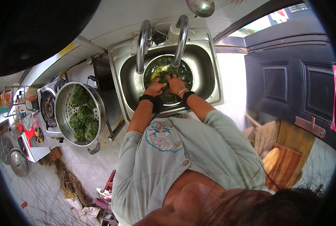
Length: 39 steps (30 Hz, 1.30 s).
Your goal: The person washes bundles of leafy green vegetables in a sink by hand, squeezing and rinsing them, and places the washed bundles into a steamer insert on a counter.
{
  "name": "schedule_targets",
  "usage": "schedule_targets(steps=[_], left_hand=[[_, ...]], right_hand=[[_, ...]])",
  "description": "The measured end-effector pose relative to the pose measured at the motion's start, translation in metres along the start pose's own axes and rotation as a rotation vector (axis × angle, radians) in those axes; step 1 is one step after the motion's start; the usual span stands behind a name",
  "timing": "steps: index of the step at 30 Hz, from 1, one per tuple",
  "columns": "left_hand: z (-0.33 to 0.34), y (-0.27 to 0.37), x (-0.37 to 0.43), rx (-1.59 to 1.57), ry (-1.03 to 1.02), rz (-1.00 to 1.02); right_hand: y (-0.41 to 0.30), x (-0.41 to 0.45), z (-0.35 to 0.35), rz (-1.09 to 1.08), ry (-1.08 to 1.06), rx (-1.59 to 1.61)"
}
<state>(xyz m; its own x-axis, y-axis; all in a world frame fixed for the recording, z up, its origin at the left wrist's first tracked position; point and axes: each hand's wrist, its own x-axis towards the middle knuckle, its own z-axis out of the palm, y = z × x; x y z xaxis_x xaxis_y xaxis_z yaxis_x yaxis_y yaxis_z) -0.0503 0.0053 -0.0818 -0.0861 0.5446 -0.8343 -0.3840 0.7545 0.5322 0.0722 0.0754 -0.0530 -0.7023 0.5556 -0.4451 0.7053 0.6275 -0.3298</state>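
Dark green leafy vegetables point(168, 97) float in a round metal basin point(193, 76) of water, which sits inside the stainless steel sink point(209, 70). My left hand point(156, 87) is at the leaves, its fingers partly curled and pointing right. Beside it, my right hand point(176, 84) rests on the same greens with fingers spread; a pale bracelet circles its wrist. Both wrists wear black bands. Leaves beneath the palms are partly hidden, so I cannot tell how firmly either hand grips. A chrome faucet point(180, 42) arches over the basin, and a second faucet point(142, 48) stands to its left.
To my left, a perforated steamer pot point(61, 118) holds several clumps of wilted greens point(83, 118). Behind it is a gas stove point(48, 108). A ladle point(201, 7) hangs above the sink. At right are a dark panelled door point(275, 82) and a striped wooden cutting board point(286, 163).
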Motion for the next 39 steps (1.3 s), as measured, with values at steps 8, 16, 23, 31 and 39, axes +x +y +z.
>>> schedule_targets(steps=[8, 16, 23, 31, 39], left_hand=[[-0.003, -0.005, 0.021, -0.148, 0.074, -0.063], [0.002, 0.010, 0.012, -0.040, 0.066, -0.029], [0.011, 0.014, -0.009, -0.211, 0.062, 0.113], [0.001, 0.010, -0.008, -0.380, 0.296, -0.066], [-0.003, -0.011, 0.014, -0.452, 0.281, 0.066]], right_hand=[[0.048, 0.027, 0.027, 0.284, -0.384, 0.415], [0.045, 0.018, 0.010, 0.148, -0.522, 0.441], [0.027, 0.012, 0.003, 0.157, -0.029, 0.568], [0.045, 0.022, 0.012, 0.228, 0.064, 0.624], [0.021, -0.005, -0.013, -0.154, -0.171, 0.059]])
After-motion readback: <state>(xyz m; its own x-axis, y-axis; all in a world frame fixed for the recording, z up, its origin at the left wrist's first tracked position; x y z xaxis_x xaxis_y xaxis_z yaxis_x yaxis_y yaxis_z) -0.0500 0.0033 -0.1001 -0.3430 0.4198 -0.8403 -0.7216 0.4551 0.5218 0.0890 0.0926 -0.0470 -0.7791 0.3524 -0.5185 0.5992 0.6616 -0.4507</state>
